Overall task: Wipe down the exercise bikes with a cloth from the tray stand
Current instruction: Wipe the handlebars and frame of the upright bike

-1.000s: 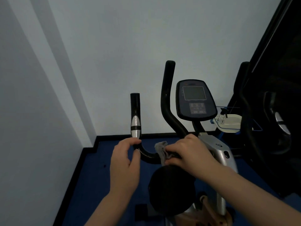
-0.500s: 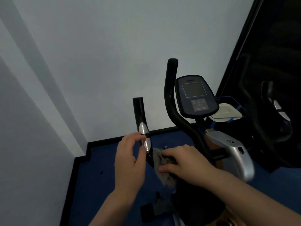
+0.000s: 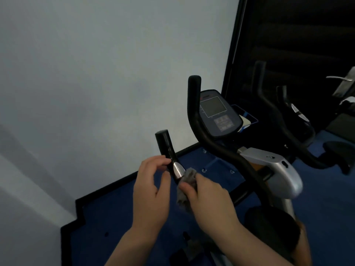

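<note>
An exercise bike (image 3: 276, 169) with black handlebars and a dark console (image 3: 219, 114) stands in front of me. Its left handlebar grip (image 3: 165, 146) points up, with a silver sensor band (image 3: 178, 169). My left hand (image 3: 151, 191) pinches this grip just below its black top, fingers curled round it. My right hand (image 3: 209, 200) holds a small grey cloth (image 3: 187, 181) pressed against the handlebar at the silver band. The black saddle (image 3: 269, 225) sits low at the right, under my right forearm.
A pale wall stands close on the left and behind. Blue floor with a black skirting edge (image 3: 115, 187) lies below. A tray stand (image 3: 245, 120) shows behind the console. A dark mirror or panel (image 3: 297, 45) at the right shows a second bike (image 3: 299, 116).
My view has swung left and down. My right hand with the cloth has slid along the handlebar from its lower bend up to the silver band. My left hand stays on the grip.
</note>
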Demonstrator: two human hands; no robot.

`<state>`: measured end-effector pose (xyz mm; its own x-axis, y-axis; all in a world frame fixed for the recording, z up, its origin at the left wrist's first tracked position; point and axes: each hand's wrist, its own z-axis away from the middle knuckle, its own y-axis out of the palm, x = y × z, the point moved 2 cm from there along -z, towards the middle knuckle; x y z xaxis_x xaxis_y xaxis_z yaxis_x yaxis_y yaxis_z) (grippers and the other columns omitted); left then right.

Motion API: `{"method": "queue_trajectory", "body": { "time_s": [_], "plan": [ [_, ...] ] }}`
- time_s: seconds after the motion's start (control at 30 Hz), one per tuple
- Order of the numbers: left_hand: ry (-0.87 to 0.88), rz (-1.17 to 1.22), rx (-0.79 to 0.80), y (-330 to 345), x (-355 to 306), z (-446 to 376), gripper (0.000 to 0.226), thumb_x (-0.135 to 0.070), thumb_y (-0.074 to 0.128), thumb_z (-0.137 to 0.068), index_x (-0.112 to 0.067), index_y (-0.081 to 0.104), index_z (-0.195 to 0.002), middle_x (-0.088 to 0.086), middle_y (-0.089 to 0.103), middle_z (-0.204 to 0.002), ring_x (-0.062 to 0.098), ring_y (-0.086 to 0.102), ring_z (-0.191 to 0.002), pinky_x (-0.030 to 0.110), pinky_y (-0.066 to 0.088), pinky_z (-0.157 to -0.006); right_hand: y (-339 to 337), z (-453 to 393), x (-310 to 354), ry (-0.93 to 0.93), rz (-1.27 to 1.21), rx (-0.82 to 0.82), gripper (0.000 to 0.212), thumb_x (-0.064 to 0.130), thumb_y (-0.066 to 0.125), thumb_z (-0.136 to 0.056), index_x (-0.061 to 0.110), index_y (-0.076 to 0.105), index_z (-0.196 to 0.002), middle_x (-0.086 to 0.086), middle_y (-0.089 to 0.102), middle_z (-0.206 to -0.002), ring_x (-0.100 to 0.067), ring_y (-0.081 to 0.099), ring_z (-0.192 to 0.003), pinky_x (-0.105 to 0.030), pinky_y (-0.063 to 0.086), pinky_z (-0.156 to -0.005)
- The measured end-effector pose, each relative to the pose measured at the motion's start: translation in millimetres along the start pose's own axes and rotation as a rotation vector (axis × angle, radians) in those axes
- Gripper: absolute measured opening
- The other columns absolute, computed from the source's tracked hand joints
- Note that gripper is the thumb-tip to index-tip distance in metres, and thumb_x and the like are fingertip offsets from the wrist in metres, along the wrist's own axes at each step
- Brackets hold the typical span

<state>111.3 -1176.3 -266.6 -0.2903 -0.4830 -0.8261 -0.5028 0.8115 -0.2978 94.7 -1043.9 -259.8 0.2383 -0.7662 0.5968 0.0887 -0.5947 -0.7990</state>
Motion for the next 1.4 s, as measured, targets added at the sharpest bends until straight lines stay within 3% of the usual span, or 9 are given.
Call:
{"method": "queue_trajectory", "body": {
  "time_s": [0.17,0.53,0.67,0.73,0.87,1.0,1.07,1.17,1.4],
  "plan": [
    [0.072,0.019,0.041,-15.5,1.6,-18.2,0.031,-0.011,0.05,-0.086,-0.029,0.059,-0.109,-0.015,0.057,-0.107,0.009,0.057,-0.103,0.008,0.04,-0.086,23.5,13.6,3.0,0.053,0.127,-0.132,0.024,0.042,0.027,-0.1,0.026,0.044,-0.105,0.011,0.049,-0.102,-0.004,0.046,-0.084,-0.016,0.03,-0.071],
    [0.058,-0.021,0.178,-19.1,4.6,-53.9,0.039,-0.016,0.049,-0.095,-0.039,0.048,-0.127,-0.023,0.049,-0.13,-0.006,0.04,-0.124,0.003,0.028,-0.098,26.1,-42.3,33.5,-0.075,0.005,-0.184,0.03,0.039,0.029,-0.101,0.017,0.049,-0.101,0.002,0.053,-0.102,-0.013,0.054,-0.081,-0.025,0.039,-0.069],
    [0.021,0.038,0.188,-30.0,2.9,-65.0,0.028,-0.024,0.042,-0.099,-0.039,0.058,-0.117,-0.026,0.058,-0.117,-0.01,0.049,-0.112,0.003,0.034,-0.09,14.9,-73.9,41.9,0.056,-0.539,-0.091,0.036,0.042,0.03,-0.101,0.018,0.058,-0.1,-0.001,0.065,-0.097,-0.015,0.062,-0.09,-0.04,0.052,-0.085],
    [-0.048,0.128,0.187,-33.2,1.7,-68.9,0.027,-0.026,0.041,-0.1,-0.037,0.061,-0.116,-0.024,0.063,-0.114,-0.009,0.053,-0.11,0.006,0.04,-0.089,13.6,-84.6,50.6,-0.017,-0.714,-0.067,0.031,0.037,0.034,-0.101,0.024,0.059,-0.111,0.002,0.066,-0.104,-0.012,0.063,-0.097,-0.033,0.053,-0.088],
    [-0.113,0.22,0.067,-32.9,0.4,-63.4,0.026,-0.029,0.04,-0.099,-0.042,0.05,-0.12,-0.027,0.065,-0.102,-0.011,0.057,-0.1,-0.002,0.037,-0.076,10.9,-84.6,52.4,-0.334,-0.481,-0.091,0.03,0.022,0.043,-0.1,0.026,0.053,-0.127,0.016,0.05,-0.125,0.005,0.053,-0.104,-0.01,0.044,-0.085],
    [-0.127,0.238,-0.001,-28.6,4.0,-53.5,0.024,-0.025,0.044,-0.098,-0.041,0.052,-0.114,-0.023,0.062,-0.104,-0.003,0.057,-0.104,0.002,0.04,-0.078,13.9,-67.2,41.5,-0.384,-0.085,-0.274,0.047,0.019,0.048,-0.098,0.038,0.037,-0.14,0.022,0.033,-0.148,0.005,0.046,-0.112,-0.017,0.047,-0.086],
    [-0.118,0.223,0.026,-26.4,4.8,-50.1,0.023,-0.027,0.045,-0.098,-0.041,0.052,-0.114,-0.025,0.061,-0.107,-0.004,0.056,-0.105,0.003,0.04,-0.079,20.6,-56.9,34.1,-0.314,-0.103,-0.327,0.041,0.023,0.048,-0.098,0.041,0.043,-0.135,0.023,0.047,-0.136,0.008,0.052,-0.101,-0.016,0.049,-0.078],
    [-0.097,0.183,0.055,-25.4,6.7,-48.5,0.024,-0.034,0.044,-0.095,-0.042,0.051,-0.116,-0.025,0.058,-0.113,-0.004,0.052,-0.111,0.008,0.041,-0.083,17.6,-58.9,31.1,-0.084,-0.23,-0.22,0.016,0.036,0.042,-0.099,0.03,0.054,-0.09,0.013,0.063,-0.084,-0.001,0.06,-0.073,-0.028,0.05,-0.066],
    [-0.033,0.153,0.125,-12.7,3.8,-42.1,0.036,-0.033,0.039,-0.093,-0.041,0.047,-0.127,-0.022,0.047,-0.135,-0.006,0.039,-0.128,0.007,0.031,-0.102,17.2,-44.2,24.0,-0.188,-0.101,-0.024,0.018,0.039,0.037,-0.099,0.022,0.044,-0.099,0.008,0.047,-0.095,-0.007,0.051,-0.075,-0.025,0.037,-0.061]
  ]
}}
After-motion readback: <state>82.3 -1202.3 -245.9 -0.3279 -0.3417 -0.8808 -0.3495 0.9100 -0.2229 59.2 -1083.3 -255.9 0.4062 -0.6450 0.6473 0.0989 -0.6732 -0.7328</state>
